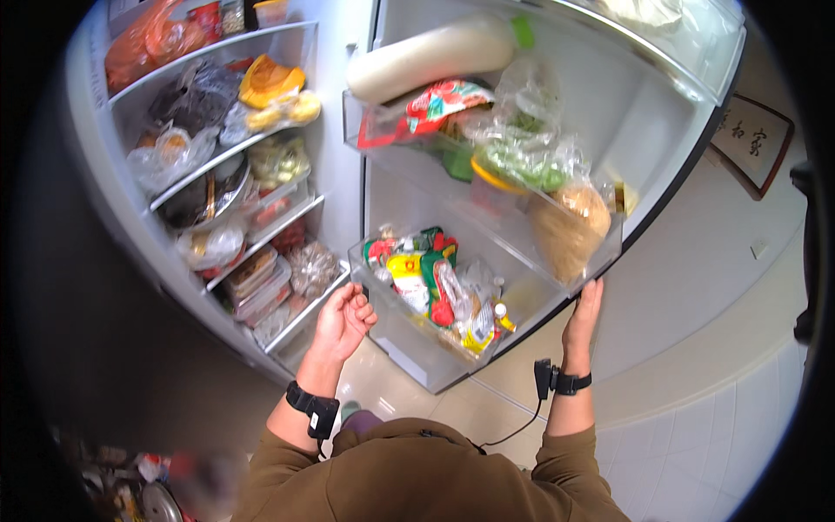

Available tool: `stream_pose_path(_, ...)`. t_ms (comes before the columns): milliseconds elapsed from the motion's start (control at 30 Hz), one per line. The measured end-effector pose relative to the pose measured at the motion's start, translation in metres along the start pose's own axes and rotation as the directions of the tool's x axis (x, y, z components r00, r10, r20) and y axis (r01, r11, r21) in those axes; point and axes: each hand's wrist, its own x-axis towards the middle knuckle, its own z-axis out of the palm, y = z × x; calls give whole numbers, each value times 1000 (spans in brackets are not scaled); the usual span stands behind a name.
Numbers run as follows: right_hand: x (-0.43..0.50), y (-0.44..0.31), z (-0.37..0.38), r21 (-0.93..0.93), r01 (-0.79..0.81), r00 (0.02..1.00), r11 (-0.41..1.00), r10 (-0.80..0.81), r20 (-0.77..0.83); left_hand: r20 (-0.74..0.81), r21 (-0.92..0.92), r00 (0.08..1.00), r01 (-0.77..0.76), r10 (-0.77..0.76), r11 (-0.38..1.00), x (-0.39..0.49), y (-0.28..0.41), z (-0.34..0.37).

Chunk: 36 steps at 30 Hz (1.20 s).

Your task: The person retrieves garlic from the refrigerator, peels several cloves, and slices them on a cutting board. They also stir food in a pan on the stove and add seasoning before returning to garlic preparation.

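A refrigerator stands with its door [652, 130] swung wide. My right hand [582, 320] lies against the door's outer edge, fingers straight, its thumb hidden. In front of the lowest visible shelf's edge [306, 313], my left hand [346, 320] has its fingers curled, with nothing visible in it. Close to it is the lower clear door bin [391, 307], which holds several colourful food packets [411, 280]. Above it, the middle door bin [522, 254] carries bagged greens [528, 160], a yellow-lidded tub [496, 179] and a brown bagged item [574, 228]. A large white bottle [437, 55] with a green cap leans across that bin.
On the left shelves are a cut pumpkin piece [271, 81], a metal pot [209, 196], stacked plastic containers [261, 280] and an orange bag [153, 49]. A framed sign [753, 143] bearing writing hangs on the wall at right. Tiled floor [385, 385] shows below the door.
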Motion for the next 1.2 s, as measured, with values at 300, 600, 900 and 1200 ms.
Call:
stream_pose_path(300, 6, -20, -33, -67, 150, 968, 986, -160, -193, 301, 75, 951, 47, -67, 996, 76, 50, 57)
stream_pose_path(600, -28, -179, -37, -44, 398, 902, 916, -400, -163, 444, 213, 889, 19, -114, 977, 105, 88, 90)
stream_pose_path(900, -50, -231, 44, -70, 535, 844, 842, -536, 10, 402, 158, 907, 71, -130, 985, 113, 107, 68)
stream_pose_path(1200, -34, -210, 113, -426, 729, 658, 536, -721, 218, 231, 29, 953, 196, -198, 980, 123, 99, 25)
